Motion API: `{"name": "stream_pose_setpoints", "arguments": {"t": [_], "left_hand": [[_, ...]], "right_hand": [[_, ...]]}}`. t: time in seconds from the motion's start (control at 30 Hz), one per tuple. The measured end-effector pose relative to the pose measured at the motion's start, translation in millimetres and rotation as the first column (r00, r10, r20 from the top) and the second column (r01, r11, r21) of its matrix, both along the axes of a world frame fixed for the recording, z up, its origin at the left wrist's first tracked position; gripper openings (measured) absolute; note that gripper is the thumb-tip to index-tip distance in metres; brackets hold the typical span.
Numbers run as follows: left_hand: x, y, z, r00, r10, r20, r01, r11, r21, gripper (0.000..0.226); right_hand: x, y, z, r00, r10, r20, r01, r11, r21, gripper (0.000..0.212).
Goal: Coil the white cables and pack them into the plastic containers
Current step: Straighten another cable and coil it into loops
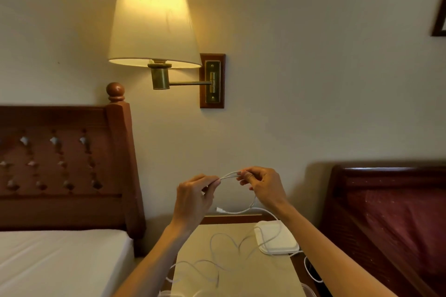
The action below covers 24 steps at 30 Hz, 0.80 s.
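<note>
A white cable (230, 174) is held up in front of the wall between both hands. My left hand (194, 198) pinches it at the fingertips and my right hand (261, 185) pinches it a short way to the right. From my right hand the cable loops down, with a white plug end (220, 210) hanging below. More white cable (224, 242) lies in loose curves on the beige bedside table (265, 277). A closed white plastic container (277, 239) sits at the table's back right, a cable running over it.
A wooden headboard (62, 166) and white mattress (60, 258) are at the left. A dark red bed (395, 219) stands at the right. A lit wall lamp (152, 19) hangs above. Clear plastic edges (309, 290) show at the bottom.
</note>
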<state>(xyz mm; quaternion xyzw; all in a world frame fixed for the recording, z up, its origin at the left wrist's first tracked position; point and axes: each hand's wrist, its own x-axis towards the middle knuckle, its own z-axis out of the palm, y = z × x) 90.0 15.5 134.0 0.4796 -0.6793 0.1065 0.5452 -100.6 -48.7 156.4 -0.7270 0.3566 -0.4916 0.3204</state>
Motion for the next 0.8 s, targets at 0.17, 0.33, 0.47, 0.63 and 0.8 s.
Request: {"name": "stream_pose_setpoints", "arguments": {"t": [0.17,0.33,0.47,0.63,0.8], "left_hand": [[8,14,5,0.999,0.044,-0.006,-0.044,0.994,-0.101,0.025],[29,26,27,0.989,0.099,-0.110,-0.113,0.985,-0.131,0.016],[47,30,44,0.961,0.204,-0.189,-0.233,0.961,-0.147,0.008],[63,28,25,0.926,0.311,-0.213,-0.267,0.940,0.212,0.009],[45,28,-2,0.997,-0.017,-0.073,0.053,0.848,0.527,0.005]], "right_hand": [[-2,-10,1,0.984,-0.170,-0.056,0.170,0.985,-0.016,0.018],[-29,-27,-9,0.982,-0.188,-0.030,0.189,0.948,0.257,0.021],[-41,-26,-8,0.932,-0.211,0.296,0.011,0.831,0.556,0.020],[-53,-26,6,0.861,-0.229,0.455,-0.076,0.825,0.560,0.018],[-39,-13,31,0.947,-0.070,0.314,-0.067,0.912,0.404,0.025]]}}
